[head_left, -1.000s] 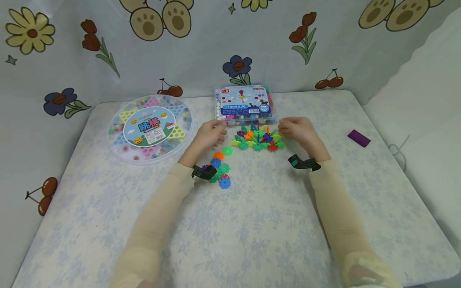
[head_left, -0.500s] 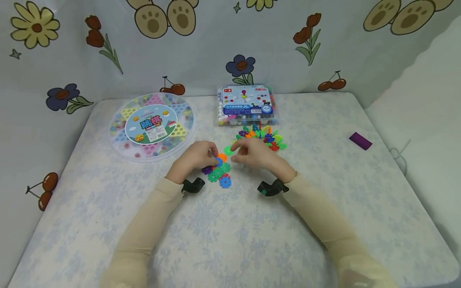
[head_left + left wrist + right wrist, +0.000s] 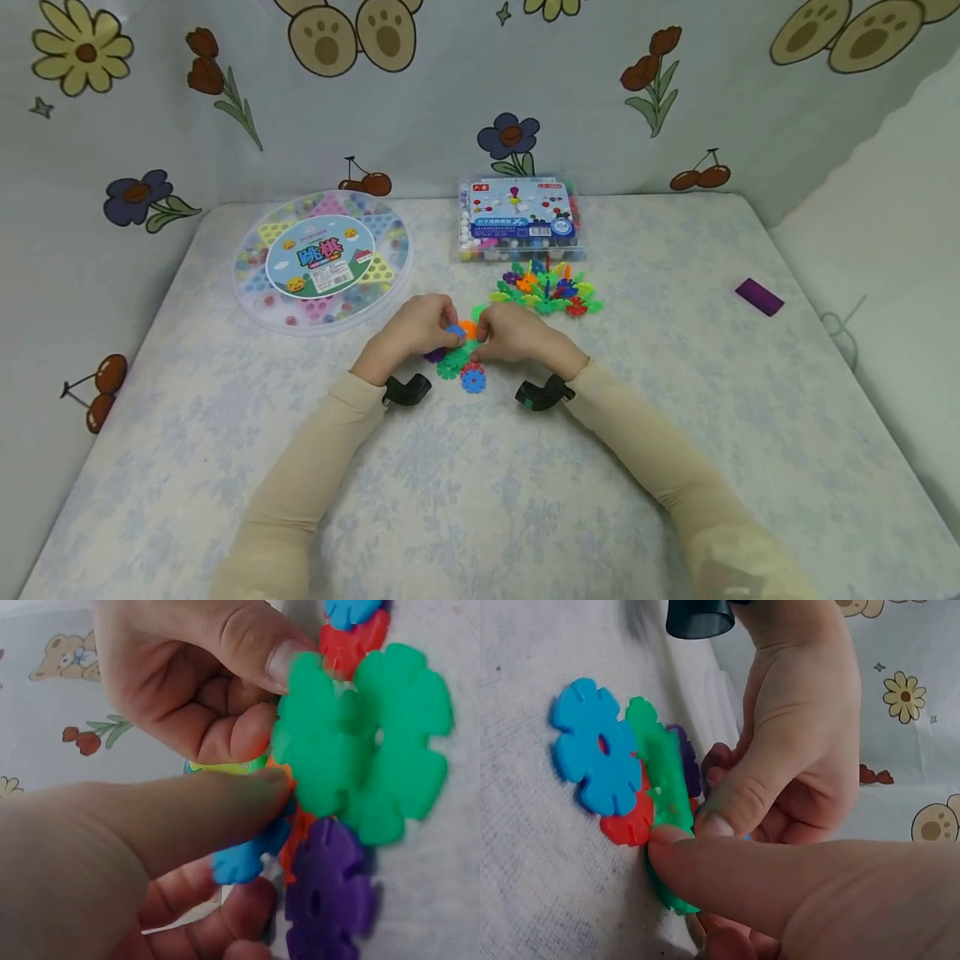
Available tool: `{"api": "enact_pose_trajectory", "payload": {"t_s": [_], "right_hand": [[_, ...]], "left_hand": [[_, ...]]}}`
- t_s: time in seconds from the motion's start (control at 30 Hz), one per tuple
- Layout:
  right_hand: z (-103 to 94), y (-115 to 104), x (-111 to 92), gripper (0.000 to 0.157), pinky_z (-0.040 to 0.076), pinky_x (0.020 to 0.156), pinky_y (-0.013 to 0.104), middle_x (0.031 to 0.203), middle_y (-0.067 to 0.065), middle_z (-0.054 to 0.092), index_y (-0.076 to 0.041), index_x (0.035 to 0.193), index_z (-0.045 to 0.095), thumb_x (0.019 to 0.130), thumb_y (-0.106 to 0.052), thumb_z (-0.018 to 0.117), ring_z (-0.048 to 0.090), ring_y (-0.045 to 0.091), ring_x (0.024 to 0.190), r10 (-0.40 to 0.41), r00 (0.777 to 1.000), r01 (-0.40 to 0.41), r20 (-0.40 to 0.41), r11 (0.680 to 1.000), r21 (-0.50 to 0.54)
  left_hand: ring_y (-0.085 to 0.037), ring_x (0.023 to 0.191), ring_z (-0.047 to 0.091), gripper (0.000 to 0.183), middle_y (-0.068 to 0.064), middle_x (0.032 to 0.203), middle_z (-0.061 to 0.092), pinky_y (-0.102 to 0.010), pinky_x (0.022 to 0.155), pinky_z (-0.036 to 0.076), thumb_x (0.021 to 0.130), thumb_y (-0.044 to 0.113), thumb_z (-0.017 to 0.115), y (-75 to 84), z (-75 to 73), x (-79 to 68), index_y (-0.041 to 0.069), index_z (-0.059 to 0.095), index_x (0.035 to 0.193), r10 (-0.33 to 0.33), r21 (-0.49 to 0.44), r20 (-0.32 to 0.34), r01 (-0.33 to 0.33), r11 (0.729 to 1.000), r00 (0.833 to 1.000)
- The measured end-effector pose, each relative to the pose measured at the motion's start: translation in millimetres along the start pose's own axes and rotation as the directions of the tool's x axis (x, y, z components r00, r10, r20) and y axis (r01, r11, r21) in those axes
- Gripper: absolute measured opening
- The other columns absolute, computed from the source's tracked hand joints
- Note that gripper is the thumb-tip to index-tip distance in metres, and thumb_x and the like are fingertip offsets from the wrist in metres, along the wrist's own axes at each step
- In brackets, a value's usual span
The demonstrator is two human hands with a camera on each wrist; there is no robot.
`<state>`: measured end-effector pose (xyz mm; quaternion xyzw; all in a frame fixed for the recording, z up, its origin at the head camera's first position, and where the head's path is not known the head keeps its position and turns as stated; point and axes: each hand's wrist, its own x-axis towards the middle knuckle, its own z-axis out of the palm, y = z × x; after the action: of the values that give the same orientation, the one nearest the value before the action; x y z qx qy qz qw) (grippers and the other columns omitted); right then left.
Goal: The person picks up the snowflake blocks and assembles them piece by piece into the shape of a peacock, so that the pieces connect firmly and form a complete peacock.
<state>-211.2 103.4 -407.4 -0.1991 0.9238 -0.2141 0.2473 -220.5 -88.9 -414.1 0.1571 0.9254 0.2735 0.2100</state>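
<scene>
My left hand (image 3: pixel 408 333) pinches a blue notched flower-shaped plastic disc (image 3: pixel 241 861) between thumb and fingers. Close to its right, my right hand (image 3: pixel 521 336) grips a green notched disc (image 3: pixel 306 742), thumb on its face in the right wrist view. That disc is tilted up and overlaps another green disc (image 3: pixel 412 735) lying on the table. Around the fingertips lie an orange disc (image 3: pixel 468 328), a purple disc (image 3: pixel 328 896), a red disc (image 3: pixel 630 822) and a second blue disc (image 3: pixel 596 750). The right hand's fingers partly hide the small pile in the head view.
Behind the right hand stands a cluster of joined colorful discs (image 3: pixel 547 292). A clear box of molecule-model parts (image 3: pixel 521 221) is at the back. A round Chinese checkers case (image 3: pixel 251 304) lies back left, a dark purple piece (image 3: pixel 760 297) far right.
Both hands have come from beside the joined cluster down to the loose discs. The left hand has picked up a blue disc; the right hand has moved left and taken hold of a green one.
</scene>
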Motion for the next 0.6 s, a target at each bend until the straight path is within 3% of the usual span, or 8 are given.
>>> {"api": "enact_pose_trajectory", "payload": {"t_s": [0.1,0.17,0.23,0.27,0.33,0.4,0.47,0.6], "right_hand": [[-3.0,4.7,0.5,0.023,0.046,0.063,0.024,0.080,0.002,0.064,-0.009,0.091,0.069,0.087,-0.027,0.081,0.055,0.015,0.069,-0.025,0.999,0.022,0.040,0.998,0.062],[-7.7,9.0,0.3,0.020,0.041,0.058,0.023,0.072,0.000,0.057,-0.008,0.087,0.065,0.091,-0.024,0.077,0.049,0.013,0.062,-0.076,0.994,0.064,0.080,0.989,0.136],[-15.1,13.6,-1.9,0.017,0.037,0.055,0.024,0.066,-0.001,0.054,-0.008,0.087,0.062,0.095,-0.020,0.071,0.045,0.013,0.057,-0.120,0.990,0.099,0.079,0.967,0.234],[-19.2,15.9,-3.2,0.016,0.037,0.055,0.024,0.065,0.000,0.055,-0.007,0.088,0.062,0.097,-0.018,0.068,0.046,0.013,0.056,-0.143,0.988,0.122,0.050,0.949,0.291],[-27.9,18.6,-8.1,0.012,0.044,0.056,0.027,0.066,0.005,0.059,-0.004,0.092,0.061,0.099,-0.013,0.063,0.051,0.016,0.056,-0.163,0.985,0.171,-0.055,0.901,0.400],[-34.8,18.0,-15.0,0.008,0.054,0.061,0.031,0.072,0.014,0.065,-0.002,0.099,0.061,0.100,-0.010,0.061,0.059,0.021,0.059,-0.151,0.970,0.228,-0.193,0.847,0.481],[-39.1,15.4,-21.0,0.009,0.059,0.068,0.038,0.079,0.024,0.068,0.001,0.102,0.062,0.100,-0.008,0.061,0.066,0.023,0.065,-0.153,0.940,0.298,-0.305,0.803,0.516],[-41.0,6.2,-29.5,0.010,0.054,0.059,0.031,0.084,0.030,0.069,0.001,0.101,0.065,0.099,-0.009,0.064,0.069,0.022,0.066,-0.150,0.893,0.362,-0.424,0.799,0.480]], "left_hand": [[-0.018,0.069,0.058,0.020,-0.006,0.082,0.064,-0.027,0.062,0.046,0.090,0.020,0.076,-1.9,-2.0,0.8,0.008,0.062,0.098,-0.001,-0.122,-0.085,-0.010,0.992,0.996],[-0.016,0.063,0.062,0.017,-0.006,0.079,0.066,-0.026,0.060,0.051,0.092,0.016,0.073,-1.2,-5.0,0.2,0.006,0.062,0.101,-0.024,-0.297,-0.148,-0.022,0.954,0.989],[-0.013,0.061,0.067,0.017,-0.005,0.078,0.069,-0.026,0.061,0.058,0.095,0.013,0.070,1.5,-9.1,-1.6,0.004,0.062,0.107,-0.060,-0.502,-0.207,-0.054,0.863,0.976],[-0.013,0.062,0.069,0.018,-0.005,0.078,0.071,-0.027,0.062,0.061,0.096,0.010,0.068,4.0,-11.4,-3.4,0.002,0.062,0.112,-0.078,-0.601,-0.226,-0.076,0.796,0.971],[-0.013,0.067,0.073,0.024,-0.004,0.079,0.072,-0.029,0.069,0.063,0.098,0.005,0.063,9.6,-16.0,-7.8,-0.001,0.060,0.121,-0.100,-0.738,-0.252,-0.125,0.663,0.962],[-0.015,0.075,0.077,0.030,-0.001,0.082,0.073,-0.030,0.075,0.064,0.099,0.001,0.060,15.0,-19.9,-13.1,-0.002,0.059,0.129,-0.099,-0.804,-0.265,-0.163,0.572,0.959],[-0.019,0.082,0.078,0.034,0.000,0.083,0.073,-0.030,0.078,0.063,0.099,-0.001,0.058,19.7,-22.6,-18.0,-0.002,0.058,0.134,-0.086,-0.834,-0.263,-0.182,0.522,0.961],[-0.020,0.086,0.079,0.036,-0.001,0.082,0.073,-0.029,0.079,0.063,0.099,-0.002,0.059,26.6,-25.1,-24.4,-0.001,0.059,0.135,-0.056,-0.844,-0.265,-0.204,0.496,0.963]]}}
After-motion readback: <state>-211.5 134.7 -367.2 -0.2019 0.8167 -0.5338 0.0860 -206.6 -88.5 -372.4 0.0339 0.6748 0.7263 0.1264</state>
